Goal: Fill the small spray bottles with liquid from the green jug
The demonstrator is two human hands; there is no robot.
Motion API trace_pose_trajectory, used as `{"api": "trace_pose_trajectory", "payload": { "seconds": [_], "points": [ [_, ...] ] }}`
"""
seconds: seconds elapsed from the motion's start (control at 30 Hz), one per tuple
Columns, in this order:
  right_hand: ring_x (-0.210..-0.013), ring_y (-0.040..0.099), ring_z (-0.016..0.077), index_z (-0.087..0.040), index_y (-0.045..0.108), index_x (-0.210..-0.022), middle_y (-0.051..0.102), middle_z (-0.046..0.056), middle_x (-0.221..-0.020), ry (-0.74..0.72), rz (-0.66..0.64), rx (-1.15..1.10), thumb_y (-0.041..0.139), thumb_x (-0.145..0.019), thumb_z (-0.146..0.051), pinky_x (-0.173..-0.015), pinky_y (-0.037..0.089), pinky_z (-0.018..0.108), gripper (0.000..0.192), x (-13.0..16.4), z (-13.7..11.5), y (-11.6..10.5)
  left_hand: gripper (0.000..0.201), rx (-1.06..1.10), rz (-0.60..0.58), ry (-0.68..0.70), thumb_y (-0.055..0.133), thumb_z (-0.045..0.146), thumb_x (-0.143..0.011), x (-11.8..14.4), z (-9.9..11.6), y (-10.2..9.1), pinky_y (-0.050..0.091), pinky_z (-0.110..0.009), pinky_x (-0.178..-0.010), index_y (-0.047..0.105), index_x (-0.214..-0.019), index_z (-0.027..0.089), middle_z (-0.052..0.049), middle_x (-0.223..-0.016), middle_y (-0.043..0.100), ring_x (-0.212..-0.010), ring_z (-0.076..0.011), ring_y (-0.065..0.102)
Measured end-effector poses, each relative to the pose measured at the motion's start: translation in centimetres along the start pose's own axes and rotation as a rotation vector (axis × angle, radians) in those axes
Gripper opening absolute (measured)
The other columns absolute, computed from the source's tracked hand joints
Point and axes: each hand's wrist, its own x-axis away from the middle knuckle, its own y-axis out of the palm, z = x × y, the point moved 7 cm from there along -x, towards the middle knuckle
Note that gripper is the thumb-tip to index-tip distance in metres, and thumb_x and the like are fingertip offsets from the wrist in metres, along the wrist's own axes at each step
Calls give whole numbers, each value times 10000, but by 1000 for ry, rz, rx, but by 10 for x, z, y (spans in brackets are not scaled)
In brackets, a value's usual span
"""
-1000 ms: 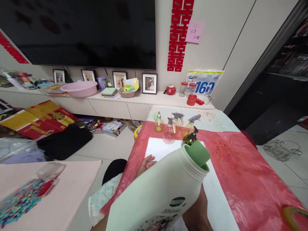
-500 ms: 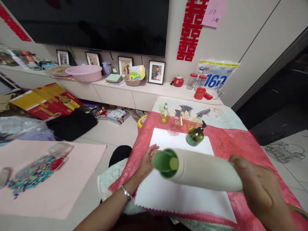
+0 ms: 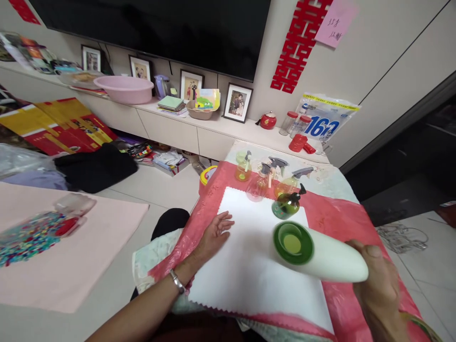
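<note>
My right hand [image 3: 375, 275] is closed round the far end of a pale white bottle [image 3: 338, 256] held sideways over the table. Its green end, round with a recessed yellowish-green middle, points left and towards me. My left hand [image 3: 215, 232] lies open, palm up and fingers slightly curled, at the left edge of a white scalloped mat [image 3: 245, 266]. Beyond the mat's top edge stand a dark green pump bottle [image 3: 286, 205], a clear pinkish spray bottle [image 3: 259, 185], a yellowish spray bottle [image 3: 243, 170] and another yellowish one [image 3: 285, 186]. A further spray head is partly hidden behind them.
A red plastic cover [image 3: 338, 223] lies over the table. Behind stands a low cabinet [image 3: 171, 126] bearing a pink basin [image 3: 124, 90], picture frames, red-lidded jars [image 3: 288, 123] and a red pot [image 3: 268, 120]. On the left, a pink cloth [image 3: 107, 232] holds many small coloured pieces [image 3: 32, 237].
The bottle has moved right, away from my left hand, and its green end has turned more towards me. My left hand stays open. The camera view has shifted and tilted slightly.
</note>
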Motion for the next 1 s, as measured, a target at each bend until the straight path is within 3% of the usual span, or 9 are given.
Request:
{"api": "trace_pose_trajectory", "payload": {
  "seconds": [0.13,0.3,0.47,0.6,0.87,1.0],
  "points": [
    [-531,357,115,-145,523,-638,425,24,-582,95,19,-216,506,-865,-764,-500,236,256,660,2,26,10,621,-9,-11,-1,823,169,-688,-1,-1,-1,490,-402,-1012,610,-1260,281,-91,-1293,645,-1127,-224,671],
    [-499,375,100,-163,375,-590,437,8,-583,81,85,-482,683,-729,-760,-469,290,241,686,-3,44,19,618,0,-10,-24,833,187,-691,0,1,0,487,-407,-1013,613,-1260,283,-87,-1292,653,-1134,-230,668],
    [-502,354,80,-168,258,-645,383,-30,-582,104,119,-600,717,-754,-696,-490,322,223,708,-3,49,31,603,6,8,-28,835,176,-685,0,3,-1,494,-378,-992,632,-1241,286,-73,-1262,676,-1114,-227,679],
    [-516,384,93,-181,281,-685,402,-35,-596,157,145,-637,691,-757,-762,-485,350,234,716,-8,59,39,596,3,-1,-35,835,194,-697,0,3,-1,499,-378,-993,631,-1250,284,-84,-1284,673,-1127,-238,681],
    [-503,265,71,-200,203,-706,259,-61,-562,171,287,-605,688,-700,-814,-463,281,234,782,-27,89,37,614,-42,-1,-9,811,194,-705,-1,-4,-4,477,-396,-1034,598,-1274,279,-92,-1284,674,-1129,-235,682],
    [-520,269,78,-201,236,-708,262,-51,-579,172,363,-538,616,-801,-782,-469,281,238,701,-32,107,36,612,-69,-22,0,778,185,-720,-2,-6,-3,478,-388,-1024,580,-1292,277,-100,-1298,661,-1128,-229,678]
  ]
}}
